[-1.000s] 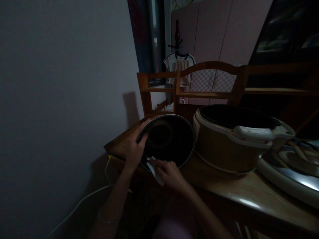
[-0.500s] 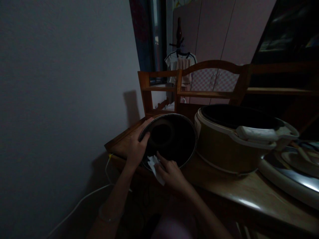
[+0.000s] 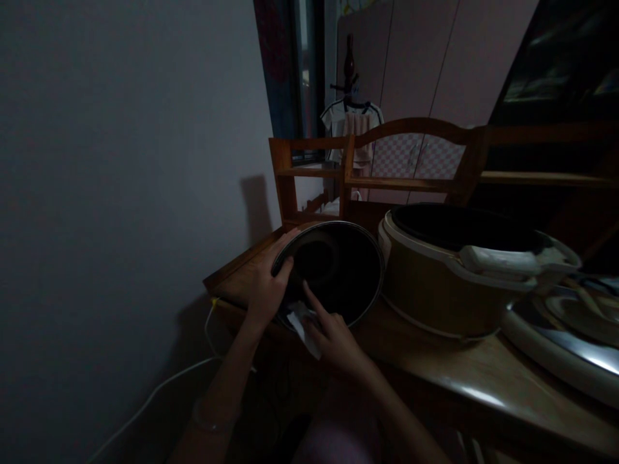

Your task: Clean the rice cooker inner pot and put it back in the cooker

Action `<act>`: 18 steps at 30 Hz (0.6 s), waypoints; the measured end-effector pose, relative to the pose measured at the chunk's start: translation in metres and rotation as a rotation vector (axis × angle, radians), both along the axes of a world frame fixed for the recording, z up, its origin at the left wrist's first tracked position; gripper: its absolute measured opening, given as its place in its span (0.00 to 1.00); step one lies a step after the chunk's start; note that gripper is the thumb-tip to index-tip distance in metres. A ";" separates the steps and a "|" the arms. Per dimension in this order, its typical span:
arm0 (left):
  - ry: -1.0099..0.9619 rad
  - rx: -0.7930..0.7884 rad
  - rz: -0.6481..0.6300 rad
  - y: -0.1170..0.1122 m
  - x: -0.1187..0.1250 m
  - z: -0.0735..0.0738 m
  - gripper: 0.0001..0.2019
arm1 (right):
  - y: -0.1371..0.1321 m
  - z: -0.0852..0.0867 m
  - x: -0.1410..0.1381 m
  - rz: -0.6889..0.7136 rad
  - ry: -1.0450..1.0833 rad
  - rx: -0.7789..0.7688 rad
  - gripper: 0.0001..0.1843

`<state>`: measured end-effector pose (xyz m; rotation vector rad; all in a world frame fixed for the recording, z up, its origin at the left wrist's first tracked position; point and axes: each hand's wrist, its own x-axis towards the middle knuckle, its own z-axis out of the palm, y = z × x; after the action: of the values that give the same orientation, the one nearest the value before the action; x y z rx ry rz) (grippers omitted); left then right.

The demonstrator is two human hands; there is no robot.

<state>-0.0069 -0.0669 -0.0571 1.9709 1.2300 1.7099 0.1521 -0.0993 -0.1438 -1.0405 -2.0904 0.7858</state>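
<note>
A dark inner pot (image 3: 338, 267) with a bright metal rim lies tilted on the wooden table (image 3: 435, 367), its mouth facing me. My left hand (image 3: 265, 287) grips the pot's left rim, thumb inside. My right hand (image 3: 326, 332) holds a white tissue (image 3: 298, 322) against the lower inside of the pot, with the index finger stretched into the pot.
A beige rice cooker body (image 3: 445, 277) with a white handle stands open right of the pot. Its open lid (image 3: 565, 335) lies at the far right. A wooden shelf rack (image 3: 367, 174) rises behind. A white cable (image 3: 159, 386) hangs below the table's left end.
My right hand has slid the tissue leftward along the pot's lower rim, and its index finger now reaches further into the pot. The left hand keeps its grip.
</note>
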 end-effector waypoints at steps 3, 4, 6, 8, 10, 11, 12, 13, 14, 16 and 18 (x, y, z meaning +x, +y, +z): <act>-0.002 -0.012 -0.010 0.000 -0.001 0.000 0.22 | -0.002 0.001 -0.002 0.096 0.056 0.003 0.32; -0.005 -0.012 -0.008 0.000 -0.001 -0.001 0.22 | -0.003 0.001 -0.003 0.121 0.074 0.006 0.30; -0.008 -0.009 0.002 -0.001 -0.001 -0.001 0.22 | -0.003 0.000 -0.008 0.145 0.123 0.003 0.26; -0.002 -0.006 0.008 -0.002 0.000 -0.001 0.22 | -0.004 -0.001 -0.016 0.128 0.195 -0.019 0.24; 0.014 -0.007 0.010 -0.003 0.002 -0.001 0.22 | -0.005 -0.001 -0.026 0.104 0.301 -0.061 0.23; 0.022 -0.007 0.011 -0.004 0.003 -0.001 0.22 | -0.006 -0.001 -0.031 0.098 0.360 -0.085 0.22; 0.029 -0.006 0.011 -0.005 0.003 -0.001 0.22 | -0.006 -0.001 -0.036 0.096 0.415 -0.107 0.22; 0.035 -0.004 0.010 -0.006 0.004 0.000 0.22 | -0.007 -0.001 -0.040 0.094 0.461 -0.126 0.22; 0.039 -0.001 0.005 -0.006 0.005 0.000 0.22 | -0.008 -0.001 -0.043 0.090 0.492 -0.142 0.22; 0.044 0.002 -0.010 -0.007 0.005 0.000 0.22 | -0.010 -0.001 -0.046 0.078 0.519 -0.158 0.22; 0.048 0.008 -0.018 -0.006 0.005 0.000 0.21 | -0.011 -0.002 -0.045 0.087 0.522 -0.149 0.22</act>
<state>-0.0020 -0.0732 -0.0567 2.0333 1.2188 1.6708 0.1073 -0.1099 -0.1463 -0.7210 -1.6544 1.1329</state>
